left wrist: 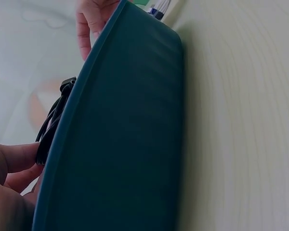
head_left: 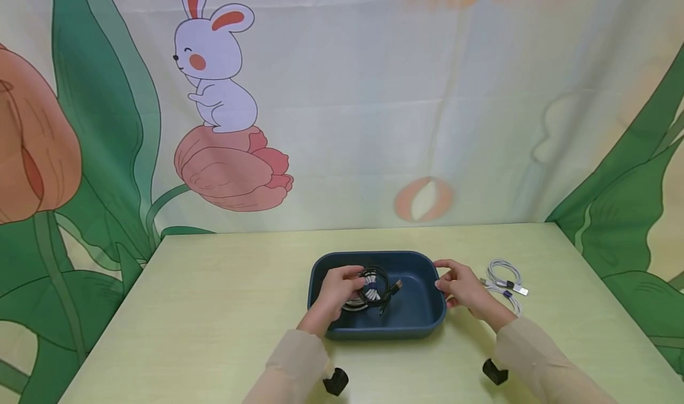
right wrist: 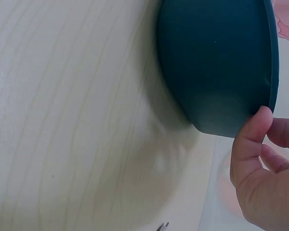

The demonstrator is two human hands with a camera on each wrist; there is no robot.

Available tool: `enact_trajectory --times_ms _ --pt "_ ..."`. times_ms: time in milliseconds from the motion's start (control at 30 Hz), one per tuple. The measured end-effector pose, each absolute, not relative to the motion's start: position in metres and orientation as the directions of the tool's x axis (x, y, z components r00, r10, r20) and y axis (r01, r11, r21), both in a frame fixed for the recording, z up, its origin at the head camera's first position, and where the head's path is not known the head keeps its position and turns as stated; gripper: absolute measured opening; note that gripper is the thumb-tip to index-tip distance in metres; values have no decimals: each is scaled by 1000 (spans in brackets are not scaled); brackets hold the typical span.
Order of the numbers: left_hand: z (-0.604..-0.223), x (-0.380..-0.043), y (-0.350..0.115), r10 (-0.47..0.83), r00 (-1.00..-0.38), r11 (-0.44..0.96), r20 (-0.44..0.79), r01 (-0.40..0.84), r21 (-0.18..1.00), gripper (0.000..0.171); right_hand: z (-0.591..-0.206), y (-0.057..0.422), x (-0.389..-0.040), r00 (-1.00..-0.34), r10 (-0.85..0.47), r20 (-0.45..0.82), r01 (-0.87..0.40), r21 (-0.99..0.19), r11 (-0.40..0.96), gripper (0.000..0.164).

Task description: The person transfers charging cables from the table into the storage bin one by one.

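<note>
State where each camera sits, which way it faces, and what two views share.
Head: on the person's head, facing forward and down at the blue bin; left hand, right hand and sleeves show.
Left wrist: on that wrist, facing the bin's outer side; both hands show.
Right wrist: on that wrist, facing bin and tabletop; right hand shows.
Shared: head and left wrist both show the black cable.

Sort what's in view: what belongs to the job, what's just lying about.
Part of the job:
black cable, pinched by the left fingers
blue bin, its rim gripped by the right fingers
white cable inside the bin, partly hidden

Just lying about:
coiled white cables right of the bin, untouched, though possibly wanted later
rabbit backdrop, only scenery
</note>
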State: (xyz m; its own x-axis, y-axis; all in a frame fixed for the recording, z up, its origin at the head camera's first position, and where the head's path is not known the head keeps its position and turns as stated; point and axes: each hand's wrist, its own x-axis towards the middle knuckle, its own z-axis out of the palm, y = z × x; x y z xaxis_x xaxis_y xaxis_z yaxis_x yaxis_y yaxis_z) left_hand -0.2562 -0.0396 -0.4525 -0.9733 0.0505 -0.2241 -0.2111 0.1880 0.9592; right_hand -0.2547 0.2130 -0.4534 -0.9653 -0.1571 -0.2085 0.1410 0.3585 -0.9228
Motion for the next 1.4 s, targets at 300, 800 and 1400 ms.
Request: enact_trajectory --times_ms 300,800,1400 --pt "-455 -259 -32 31 -973 179 -230 -221 959 32 -453 213 -255 -965 -152 -214 150 -924 351 46" --pt "-461 -260 -26 42 -967 163 -249 -240 957 32 -452 211 -255 -968 -136 -210 151 -925 349 46" --pt "-463 -261 -12 38 -968 149 -248 -240 959 33 -454 213 -257 -967 -144 -211 150 -926 348 47"
